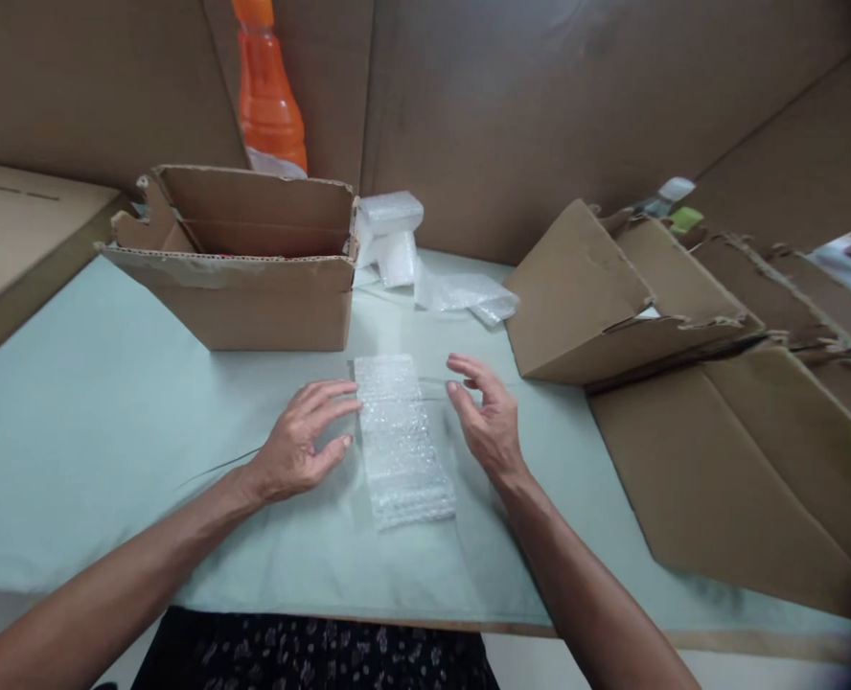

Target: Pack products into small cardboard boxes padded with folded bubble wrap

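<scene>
A folded strip of clear bubble wrap [401,441] lies flat on the pale green tabletop in front of me. At its left edge is my left hand [303,436], fingers stretched out and their tips touching or almost touching the wrap. My right hand [489,417] hovers a little to the right of the strip, thumb and fingers apart and nothing visible between them. A thin dark cord [228,465] runs out past my left wrist. Faint thin lines show between the wrap and my right hand; I cannot tell whether they belong to the same cord.
An open cardboard box [282,307] stands at the back left. Several pieces of bubble wrap [397,257] lie behind the strip. More open cartons [576,297] fill the right side. An orange bottle [271,101] stands behind the left box, and a flat carton [30,230] lies far left.
</scene>
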